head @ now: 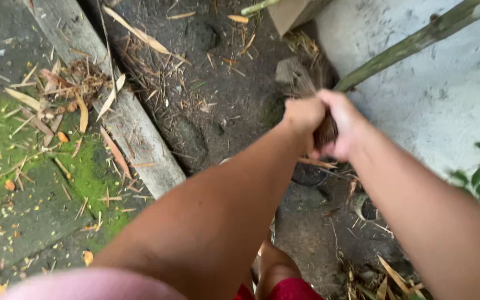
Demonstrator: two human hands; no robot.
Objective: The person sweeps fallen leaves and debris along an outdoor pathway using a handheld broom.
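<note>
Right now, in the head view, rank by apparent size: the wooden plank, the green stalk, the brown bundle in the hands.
1. Plank, largest.
2. Stalk, long but thinner.
3. Bundle, smallest, though both hands hide most of it, so its true size is unsure.

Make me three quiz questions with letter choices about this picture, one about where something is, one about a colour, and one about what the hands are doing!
1. Where does the long grey weathered wooden plank lie?
A. left of the arms
B. on the pale wall
C. across the knees

2. What colour is the moss patch on the ground?
A. blue
B. green
C. orange

3. What are the left hand and right hand doing?
A. hanging open
B. resting flat on the ground
C. clenched together on a brown fibrous bundle

Answers: 1 A, the plank runs slantwise on the left ground. 2 B, the moss is bright green. 3 C, both fists close around the bundle.
</note>
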